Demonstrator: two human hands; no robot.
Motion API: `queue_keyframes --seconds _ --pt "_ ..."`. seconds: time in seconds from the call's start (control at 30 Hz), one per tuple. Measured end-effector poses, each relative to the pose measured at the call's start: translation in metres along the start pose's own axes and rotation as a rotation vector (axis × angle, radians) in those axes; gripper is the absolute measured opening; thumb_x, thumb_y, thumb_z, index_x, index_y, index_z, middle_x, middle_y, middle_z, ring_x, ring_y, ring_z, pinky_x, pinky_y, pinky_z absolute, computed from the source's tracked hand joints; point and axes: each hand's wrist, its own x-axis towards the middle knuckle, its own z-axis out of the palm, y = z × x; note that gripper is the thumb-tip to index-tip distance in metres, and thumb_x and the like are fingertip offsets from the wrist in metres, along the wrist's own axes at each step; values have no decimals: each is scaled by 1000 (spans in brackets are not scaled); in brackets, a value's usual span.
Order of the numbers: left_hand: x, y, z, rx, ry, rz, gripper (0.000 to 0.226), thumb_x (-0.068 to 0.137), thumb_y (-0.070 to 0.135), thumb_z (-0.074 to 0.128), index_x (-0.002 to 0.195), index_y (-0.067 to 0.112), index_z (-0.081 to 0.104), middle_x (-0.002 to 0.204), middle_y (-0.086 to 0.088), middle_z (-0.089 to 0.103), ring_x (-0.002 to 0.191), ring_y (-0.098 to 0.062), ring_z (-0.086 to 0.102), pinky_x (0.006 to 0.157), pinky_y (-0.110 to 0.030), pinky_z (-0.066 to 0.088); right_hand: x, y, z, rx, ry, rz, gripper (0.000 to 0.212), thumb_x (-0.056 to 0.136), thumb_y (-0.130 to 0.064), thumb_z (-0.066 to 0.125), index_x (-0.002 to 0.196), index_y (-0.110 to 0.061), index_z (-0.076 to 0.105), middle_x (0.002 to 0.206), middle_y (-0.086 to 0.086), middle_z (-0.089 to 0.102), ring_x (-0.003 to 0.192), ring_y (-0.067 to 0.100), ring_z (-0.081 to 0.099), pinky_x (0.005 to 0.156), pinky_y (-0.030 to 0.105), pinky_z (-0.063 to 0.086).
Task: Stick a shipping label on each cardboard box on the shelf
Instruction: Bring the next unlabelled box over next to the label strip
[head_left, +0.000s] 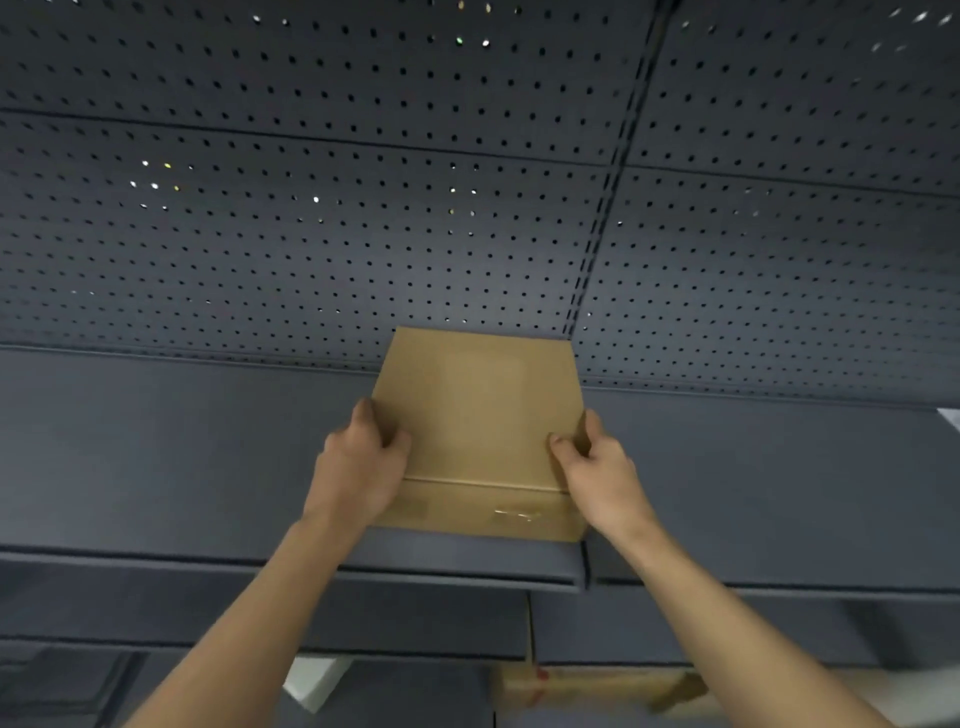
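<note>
Flat brown cardboard box (478, 415) near front lip of dark grey metal shelf (156, 457), bare shelf both sides. Left hand (358, 467) and right hand (597, 467) grip its side edges, thumbs on top.

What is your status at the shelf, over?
Left hand, right hand grip cardboard box sides. Box on shelf, no label visible. Nothing obstructing.

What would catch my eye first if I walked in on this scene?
The plain brown cardboard box in the middle stands out most, sitting on a dark grey shelf. The left hand and right hand grip its two sides. Behind it rises a dark perforated back panel, with pinpricks of light showing through some holes.
</note>
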Motion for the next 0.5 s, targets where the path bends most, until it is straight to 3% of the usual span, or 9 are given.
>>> queue_keyframes --seconds 0.17,0.3,0.4,0.5 --pt "-17 32 26 -38 -16 67 50 96 35 48 142 16 38 90 -6 62 75 -25 61 59 -35 47 -10 23 -41 53 128 5 56 99 -31 53 150 -22 34 113 -16 51 126 20 50 96 25 35" --pt "-36 72 57 -66 -7 156 47 95 34 51 139 19 43 85 -3 62 74 -18 59 65 -36 48 -18 49 -90 141 233 -10 54 97 -28 58 148 -25 40 114 -23 53 115 9 51 100 23 37" --pt "-52 105 88 -102 -10 215 32 93 37 54 120 19 54 84 -3 65 76 -19 61 71 -41 54 -26 76 -132 189 282 -12 53 95 -32 59 145 -26 45 122 -18 62 119 12 56 107 35 43" --pt "-70 138 127 -159 -36 233 39 93 40 55 127 20 56 90 3 68 80 -13 63 71 -36 55 -33 106 -178 211 321 -1 61 90 -40 59 146 -25 43 130 -13 61 122 13 56 109 41 43"
